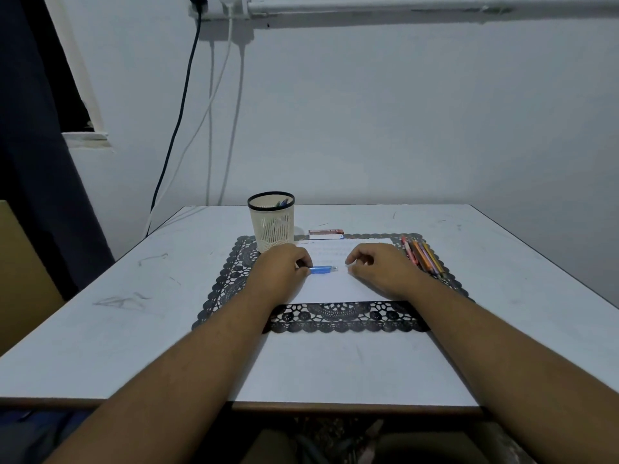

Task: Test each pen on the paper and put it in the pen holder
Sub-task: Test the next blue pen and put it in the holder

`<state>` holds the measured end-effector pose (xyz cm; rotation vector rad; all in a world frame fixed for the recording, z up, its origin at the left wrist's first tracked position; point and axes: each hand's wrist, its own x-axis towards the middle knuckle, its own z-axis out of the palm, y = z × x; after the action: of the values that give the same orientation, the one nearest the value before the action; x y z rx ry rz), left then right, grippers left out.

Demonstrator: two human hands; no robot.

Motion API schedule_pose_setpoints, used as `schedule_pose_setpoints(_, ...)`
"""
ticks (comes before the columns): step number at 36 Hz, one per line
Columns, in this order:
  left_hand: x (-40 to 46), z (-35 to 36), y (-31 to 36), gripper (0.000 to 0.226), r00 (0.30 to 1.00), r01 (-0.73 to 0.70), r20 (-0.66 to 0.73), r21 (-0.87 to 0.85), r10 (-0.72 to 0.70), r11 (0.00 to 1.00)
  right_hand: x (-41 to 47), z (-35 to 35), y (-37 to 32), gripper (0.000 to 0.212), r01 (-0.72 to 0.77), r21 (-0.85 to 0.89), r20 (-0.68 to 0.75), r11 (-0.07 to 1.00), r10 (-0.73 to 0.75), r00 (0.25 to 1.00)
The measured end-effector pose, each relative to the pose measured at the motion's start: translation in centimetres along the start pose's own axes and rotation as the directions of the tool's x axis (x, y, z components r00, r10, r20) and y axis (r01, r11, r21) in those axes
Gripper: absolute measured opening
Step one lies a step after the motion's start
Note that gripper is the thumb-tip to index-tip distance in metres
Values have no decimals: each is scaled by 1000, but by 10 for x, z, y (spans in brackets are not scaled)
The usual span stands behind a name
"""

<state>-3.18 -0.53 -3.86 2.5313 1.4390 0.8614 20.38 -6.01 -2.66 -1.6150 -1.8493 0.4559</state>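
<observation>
A white sheet of paper [335,286] lies on a black lace mat [341,318]. My left hand [279,271] pinches the end of a blue pen [322,269] that lies across the paper, pointing right. My right hand [382,267] rests on the paper's right part with its fingers loosely curled and holds nothing. A cream mesh pen holder [272,222] with a black rim stands just behind my left hand; a few pens stick up inside it. Several coloured pens [422,256] lie in a row on the mat's right edge.
A small red and white box [326,234] lies behind the paper. The white table [134,296] reaches to the wall, with its front edge close to me. Cables [181,122] hang down the wall at the back left.
</observation>
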Motion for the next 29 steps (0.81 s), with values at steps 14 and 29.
schedule_pose_setpoints(14,-1,-2,6,4,998,-68,3,-55,68,996,1,9,-12,11,38,-32,-63,999,-40,997)
schedule_pose_setpoints(29,-2,-3,4,9,999,-52,-8,-85,52,995,6,4,5,14,-38,-36,-110,999,34,993)
